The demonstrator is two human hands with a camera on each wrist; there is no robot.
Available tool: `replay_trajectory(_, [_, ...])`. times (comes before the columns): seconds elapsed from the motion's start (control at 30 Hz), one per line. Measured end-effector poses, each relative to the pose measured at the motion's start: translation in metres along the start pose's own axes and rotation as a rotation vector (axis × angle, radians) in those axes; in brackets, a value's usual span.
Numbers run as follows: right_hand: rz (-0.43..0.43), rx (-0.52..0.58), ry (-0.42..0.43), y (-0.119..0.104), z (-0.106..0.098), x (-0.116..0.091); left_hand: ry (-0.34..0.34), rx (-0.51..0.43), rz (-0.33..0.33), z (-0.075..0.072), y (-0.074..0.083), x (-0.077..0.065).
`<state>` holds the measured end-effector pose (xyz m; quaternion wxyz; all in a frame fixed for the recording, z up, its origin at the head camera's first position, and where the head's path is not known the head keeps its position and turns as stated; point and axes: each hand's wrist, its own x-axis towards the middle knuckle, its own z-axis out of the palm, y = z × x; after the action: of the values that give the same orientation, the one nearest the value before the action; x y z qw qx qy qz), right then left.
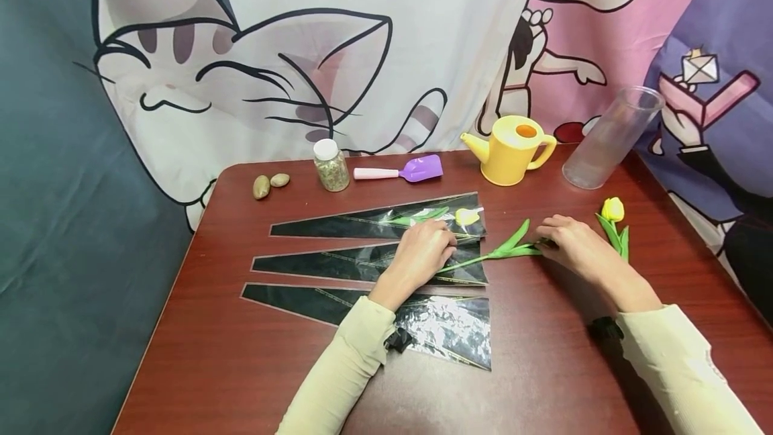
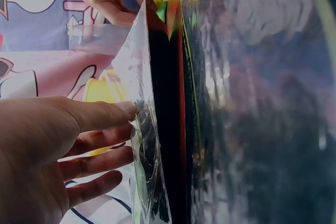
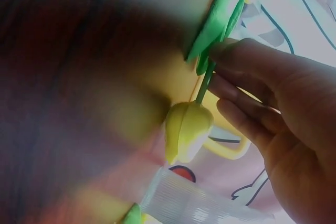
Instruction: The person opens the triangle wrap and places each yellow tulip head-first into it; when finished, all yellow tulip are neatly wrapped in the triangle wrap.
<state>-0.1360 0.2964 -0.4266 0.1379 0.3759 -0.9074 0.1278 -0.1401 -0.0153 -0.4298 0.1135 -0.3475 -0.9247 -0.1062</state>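
Observation:
My right hand pinches the stem of a yellow artificial tulip between thumb and fingers, just below its bloom. In the head view that bloom is hidden behind the hand, and the green stem runs left over the middle flower sleeve. With fingers nearly straight and spread, my left hand touches the edge of a clear-fronted, dark-backed sleeve in the left wrist view. A yellow tulip lies inside the far sleeve. The near sleeve lies flat below my left wrist.
Another yellow tulip lies beyond my right hand. Along the back stand a lidded jar, a yellow watering can and a clear vase. A purple scoop and two stones lie there too.

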Motion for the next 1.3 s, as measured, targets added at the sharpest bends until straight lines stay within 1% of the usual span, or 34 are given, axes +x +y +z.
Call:
replay_trajectory(0.07, [-0.014,0.003,0.0,-0.001,-0.003,0.001,0.008,-0.002,0.001,-0.001,0.0,0.002])
replay_trajectory(0.27, [-0.063,0.077,-0.027,-0.009,-0.006,0.009,0.017,-0.006,-0.001,-0.002,-0.002,0.003])
replay_trajectory(0.47, [-0.089,0.132,-0.048,-0.025,0.003,0.018,0.004,-0.016,-0.009,-0.001,-0.001,0.002])
replay_trajectory(0.7, [-0.082,0.215,-0.028,-0.043,0.015,0.026,-0.002,-0.029,-0.022,0.0,0.0,0.001])
replay_trajectory(0.87, [-0.047,0.291,-0.017,-0.05,0.022,0.029,0.003,-0.058,-0.028,-0.001,0.001,0.002])
replay_trajectory(1.03, [0.041,0.432,-0.004,-0.052,0.029,0.029,-0.001,-0.074,-0.032,-0.003,0.001,0.001])
replay_trajectory(1.1, [0.072,0.473,0.008,-0.052,0.031,0.029,-0.001,-0.076,-0.034,-0.003,0.001,0.001])
replay_trajectory(1.2, [0.1,0.511,0.02,-0.053,0.033,0.029,0.003,-0.075,-0.034,-0.003,0.002,0.002])
replay_trajectory(1.3, [0.103,0.527,0.023,-0.054,0.034,0.03,0.011,-0.079,-0.03,-0.003,0.002,0.002])
